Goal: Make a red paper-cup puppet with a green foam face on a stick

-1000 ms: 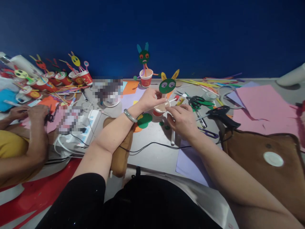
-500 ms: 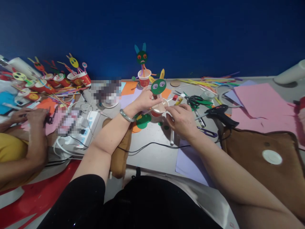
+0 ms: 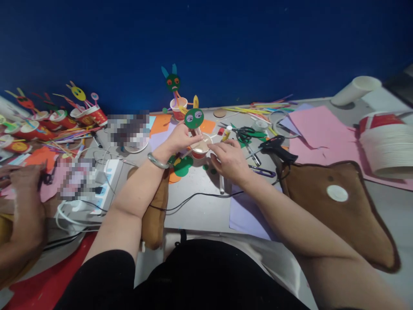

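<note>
A paper cup figure stands on the table before me, its round green paper face (image 3: pixel 194 118) with yellow ears raised over a red and white paper cup (image 3: pixel 200 150). My left hand (image 3: pixel 183 140) is closed at the strips under the face, the thumb reaching across the cup's opening; the face partly covers its fingers. On the cup's right rim rest the bent fingers of my right hand (image 3: pixel 230 159), gripping its side. Behind them stands a second cup figure (image 3: pixel 173 82) with blue ears. Green paper circles (image 3: pixel 183 165) lie by my left wrist.
Right of the cup are a glue stick (image 3: pixel 227 133), scissors (image 3: pixel 245 135) and a black glue gun (image 3: pixel 278 148). A black cable (image 3: pixel 200 194) crosses the front. A brown cushion (image 3: pixel 322 206) lies right. At left are a power strip (image 3: pixel 108 185) and another person's hands (image 3: pixel 24 176).
The view has turned to the right, so the table's things sit further left and a stack of cups shows at right. Both hands keep nearly the same hold on the cup figure.
</note>
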The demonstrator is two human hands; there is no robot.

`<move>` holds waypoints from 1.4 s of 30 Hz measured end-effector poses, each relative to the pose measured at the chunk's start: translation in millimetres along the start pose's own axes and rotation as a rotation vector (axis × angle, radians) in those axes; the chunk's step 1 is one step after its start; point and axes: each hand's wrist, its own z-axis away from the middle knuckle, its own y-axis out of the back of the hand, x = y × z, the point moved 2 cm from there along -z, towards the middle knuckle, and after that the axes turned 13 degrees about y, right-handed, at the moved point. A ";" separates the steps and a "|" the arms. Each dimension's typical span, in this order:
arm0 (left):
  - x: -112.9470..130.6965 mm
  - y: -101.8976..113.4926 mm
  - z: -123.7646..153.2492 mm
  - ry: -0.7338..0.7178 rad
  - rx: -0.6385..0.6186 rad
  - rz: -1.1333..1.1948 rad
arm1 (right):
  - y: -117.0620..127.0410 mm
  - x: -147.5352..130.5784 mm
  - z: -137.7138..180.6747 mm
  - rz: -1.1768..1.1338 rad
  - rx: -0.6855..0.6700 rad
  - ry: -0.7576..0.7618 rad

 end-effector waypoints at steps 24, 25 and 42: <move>7.7 1.5 4.5 0.132 -0.042 0.054 | 79.8 116.4 32.4 0.156 0.326 -0.596; 8.3 1.7 4.6 0.131 -0.045 0.051 | 80.8 118.4 33.5 0.154 0.310 -0.623; 0.3 2.1 3.6 0.083 -0.038 0.002 | 86.0 117.7 30.2 0.117 -0.021 -0.835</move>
